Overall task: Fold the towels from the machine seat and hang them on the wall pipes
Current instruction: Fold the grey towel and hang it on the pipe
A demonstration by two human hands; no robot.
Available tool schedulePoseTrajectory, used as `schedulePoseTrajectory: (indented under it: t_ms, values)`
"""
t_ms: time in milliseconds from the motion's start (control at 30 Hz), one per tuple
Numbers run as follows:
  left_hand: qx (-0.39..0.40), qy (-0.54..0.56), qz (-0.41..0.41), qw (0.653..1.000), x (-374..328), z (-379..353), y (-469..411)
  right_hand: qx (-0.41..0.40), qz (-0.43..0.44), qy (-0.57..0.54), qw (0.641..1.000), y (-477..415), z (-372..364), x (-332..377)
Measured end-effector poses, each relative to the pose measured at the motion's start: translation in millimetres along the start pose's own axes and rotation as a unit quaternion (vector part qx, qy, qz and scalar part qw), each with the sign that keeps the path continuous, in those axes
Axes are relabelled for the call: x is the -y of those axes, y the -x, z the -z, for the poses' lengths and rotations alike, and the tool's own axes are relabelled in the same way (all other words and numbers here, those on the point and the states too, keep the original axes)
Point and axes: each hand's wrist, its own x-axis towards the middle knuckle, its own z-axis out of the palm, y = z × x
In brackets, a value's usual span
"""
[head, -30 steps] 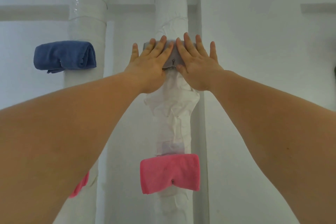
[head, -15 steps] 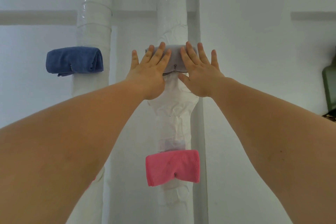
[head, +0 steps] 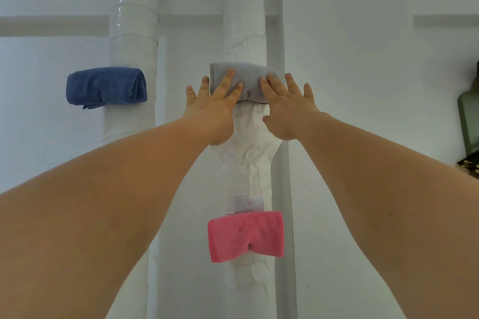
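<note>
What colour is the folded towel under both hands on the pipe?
Light grey towel, seen best in the head view, with the pink towel hanging below it.

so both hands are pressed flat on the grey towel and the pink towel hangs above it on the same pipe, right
Not quite. The head view shows the pink towel hanging below the grey towel, not above it, on the same pipe. The left hand and right hand do lie flat on the grey towel.

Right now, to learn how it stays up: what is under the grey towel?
At the lower edge of the grey towel a metal hook shows, against the white wrapped pipe. How the hook is fixed is hidden by the towel.
</note>
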Motion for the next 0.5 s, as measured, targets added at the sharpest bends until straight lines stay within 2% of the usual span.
schedulePoseTrajectory:
  t_ms: [100, 233, 400, 500]
  values:
    - [0.014, 0.028, -0.017, 0.999, -2, 2, -9, -0.011, -0.008, 0.015, 1.000, -1, 0, 1]
    - [0.036, 0.067, -0.029, 0.997, 6, -1, -11, -0.065, 0.035, 0.017, 0.997, -9, 1, 3]
    - [0.041, 0.091, -0.055, 0.994, 17, -10, -13, -0.027, 0.039, 0.038, 0.998, -14, -5, -1]
    - [0.049, 0.107, -0.057, 0.991, 17, -14, -13, -0.017, 0.018, 0.008, 1.000, -11, -11, 4]
